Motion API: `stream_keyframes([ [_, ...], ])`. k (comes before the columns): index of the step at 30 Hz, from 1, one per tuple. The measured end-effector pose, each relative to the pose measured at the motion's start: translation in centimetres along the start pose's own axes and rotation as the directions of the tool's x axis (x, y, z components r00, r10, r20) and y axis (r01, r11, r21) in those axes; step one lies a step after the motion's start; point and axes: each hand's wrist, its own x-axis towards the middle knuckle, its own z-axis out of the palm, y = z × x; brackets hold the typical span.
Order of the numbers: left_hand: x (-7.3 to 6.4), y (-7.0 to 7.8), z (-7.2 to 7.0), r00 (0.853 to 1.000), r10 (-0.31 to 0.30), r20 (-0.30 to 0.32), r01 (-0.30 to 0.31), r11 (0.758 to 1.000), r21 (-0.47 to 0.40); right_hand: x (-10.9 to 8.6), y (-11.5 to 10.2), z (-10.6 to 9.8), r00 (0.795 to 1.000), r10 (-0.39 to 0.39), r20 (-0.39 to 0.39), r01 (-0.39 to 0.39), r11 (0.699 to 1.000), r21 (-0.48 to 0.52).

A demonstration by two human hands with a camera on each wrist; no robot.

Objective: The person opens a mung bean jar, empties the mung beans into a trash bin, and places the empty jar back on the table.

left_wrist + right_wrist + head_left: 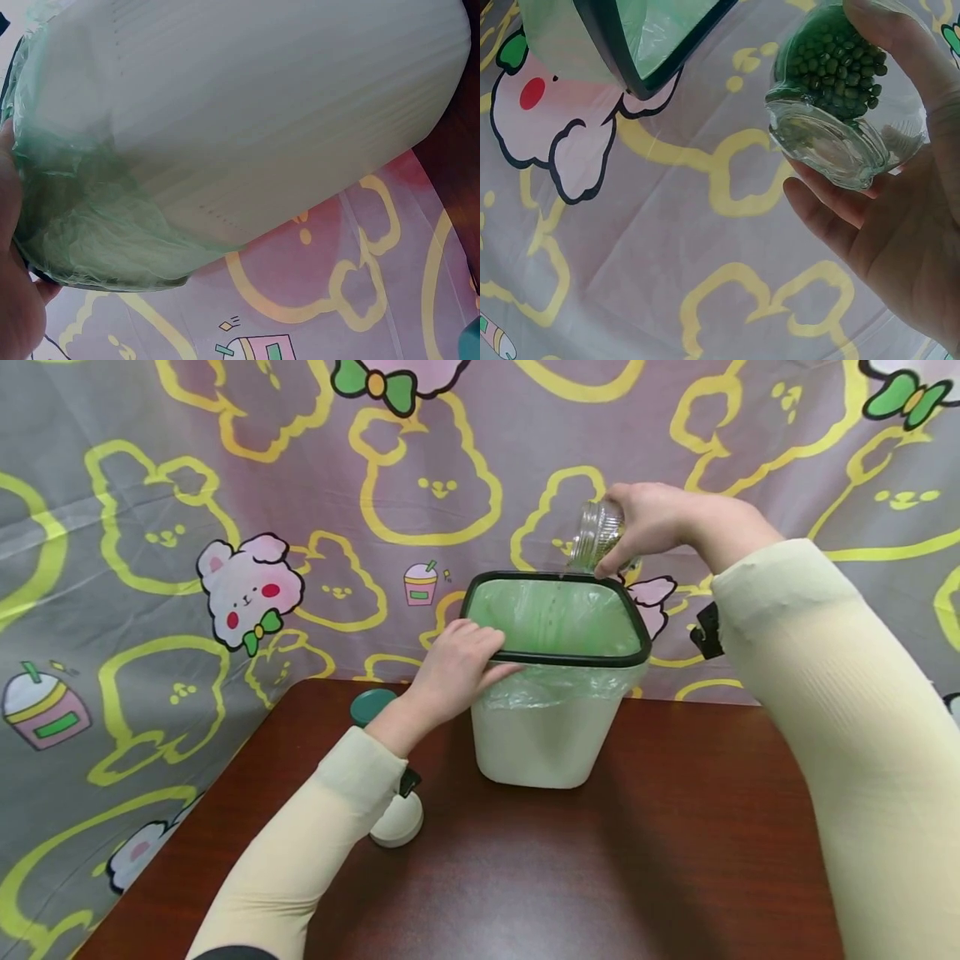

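Observation:
My left hand [459, 662] grips the near left of the black rim [570, 658] of a white trash bin [543, 739]. The bin stands upright on the table, lined with a green plastic bag [555, 614] whose edge hangs outside. In the left wrist view the bag [97, 217] bunches under the rim beside my fingers. Above the far right of the rim, my right hand [656, 522] holds a clear glass jar [600, 531], tilted. Mung beans [836, 71] lie inside it in the right wrist view. The bottom of the bin's inside is hidden.
A teal round lid [372, 703] and a white round lid [397, 820], both partly behind my left arm, are left of the bin on the dark wooden table [510, 877]. A patterned cloth [435, 502] hangs close behind the bin.

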Motion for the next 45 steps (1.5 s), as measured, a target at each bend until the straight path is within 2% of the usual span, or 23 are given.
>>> stream_keyframes([
  [12, 0.16, 0.03, -0.18, 1.000, -0.002, 0.007, 0.002, 1.000, -0.007, -0.10, 0.02, -0.09, 0.999, 0.015, 0.034, -0.014, 1.000, -0.017],
  [31, 0.04, 0.01, -0.19, 1.000, 0.002, -0.001, -0.002, 1.000, -0.006, -0.09, 0.21, 0.07, 1.000, -0.002, 0.005, 0.002, 1.000, -0.026],
  [45, 0.04, -0.36, -0.11, 1.000, 0.005, 0.002, -0.005, 1.000, -0.004, 0.21, -0.17, -0.04, 1.000, -0.003, 0.020, 0.004, 0.999, -0.041],
])
